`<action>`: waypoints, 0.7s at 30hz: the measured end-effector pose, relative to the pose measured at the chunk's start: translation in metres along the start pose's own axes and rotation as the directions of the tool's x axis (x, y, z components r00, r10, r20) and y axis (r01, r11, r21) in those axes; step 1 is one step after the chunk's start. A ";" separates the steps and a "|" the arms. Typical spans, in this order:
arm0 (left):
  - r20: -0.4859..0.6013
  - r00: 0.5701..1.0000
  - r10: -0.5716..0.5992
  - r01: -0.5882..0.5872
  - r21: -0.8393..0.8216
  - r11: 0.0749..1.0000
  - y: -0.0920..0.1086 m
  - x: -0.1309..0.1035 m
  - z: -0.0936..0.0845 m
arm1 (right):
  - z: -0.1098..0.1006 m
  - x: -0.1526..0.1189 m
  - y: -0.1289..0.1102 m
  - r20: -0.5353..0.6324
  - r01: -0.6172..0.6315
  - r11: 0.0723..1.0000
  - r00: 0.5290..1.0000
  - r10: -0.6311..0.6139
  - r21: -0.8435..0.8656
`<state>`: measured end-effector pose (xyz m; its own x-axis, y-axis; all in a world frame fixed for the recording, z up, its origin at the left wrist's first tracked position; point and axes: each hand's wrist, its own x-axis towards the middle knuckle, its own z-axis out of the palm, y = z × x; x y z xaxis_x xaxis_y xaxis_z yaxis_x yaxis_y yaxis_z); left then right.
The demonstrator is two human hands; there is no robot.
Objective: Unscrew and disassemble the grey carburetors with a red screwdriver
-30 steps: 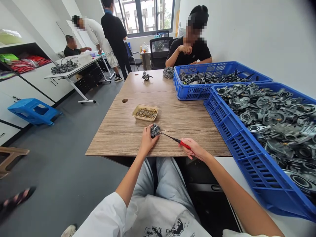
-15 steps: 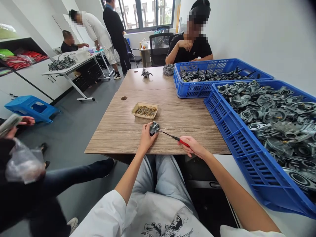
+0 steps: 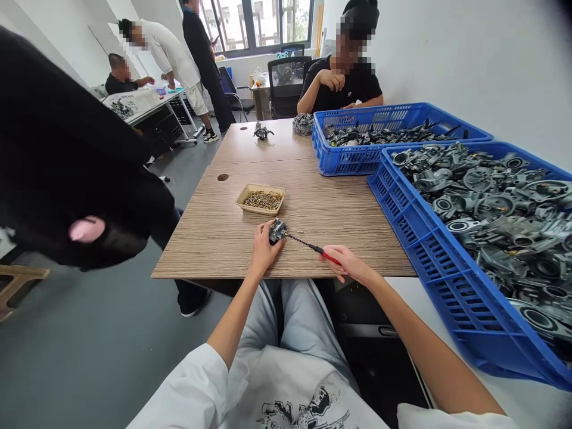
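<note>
Left hand (image 3: 263, 250): Thumb on the near side and fingers on the far side, the hand cups a metal carburetor-like part (image 3: 277, 230), with the grip narrowed to its width.
Left forearm (image 3: 235, 319): Bare below a white sleeve (image 3: 192, 387), it slants forward and inward across the front edge of the wood-grain counter (image 3: 339, 208).
Right hand (image 3: 351, 264): Fingers wrap the red handle of a screwdriver (image 3: 331, 257), knuckles up, over the counter's near edge.
Right forearm (image 3: 415, 333): Stretched in from the lower right, it angles forward and leftward, roughly in line with the tool.
Metal part: Held toward the front of the counter, in front of a tan tray (image 3: 259, 210) of small brass-colored pieces; whether it also rests on the surface cannot be told.
Screwdriver: Its dark shaft tilts leftward, the tip meeting the part's right side.
Right of the hands: A blue crate (image 3: 415, 238) heaped with metal castings.
Across the counter: A co-worker (image 3: 366, 86) in black sits, one hand raised.
</note>
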<state>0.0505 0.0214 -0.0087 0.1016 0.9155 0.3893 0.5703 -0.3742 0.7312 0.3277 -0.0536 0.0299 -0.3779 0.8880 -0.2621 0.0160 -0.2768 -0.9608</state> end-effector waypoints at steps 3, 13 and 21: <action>0.002 1.000 -0.001 0.001 0.002 1.000 0.000 0.000 -0.001 | 0.001 -0.001 -0.002 0.007 -0.016 1.000 1.000 0.016 -0.022; 0.021 1.000 -0.006 0.006 -0.001 1.000 0.001 0.000 -0.001 | 0.007 -0.002 -0.004 -0.019 -0.018 1.000 1.000 0.017 -0.010; 0.008 1.000 -0.011 0.011 0.003 1.000 0.001 0.000 0.000 | 0.003 0.000 0.002 -0.041 0.014 0.998 0.999 -0.011 0.054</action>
<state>0.0505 0.0213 -0.0080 0.1020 0.9207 0.3767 0.5736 -0.3638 0.7339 0.3251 -0.0553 0.0278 -0.3398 0.9054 -0.2546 -0.0391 -0.2840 -0.9580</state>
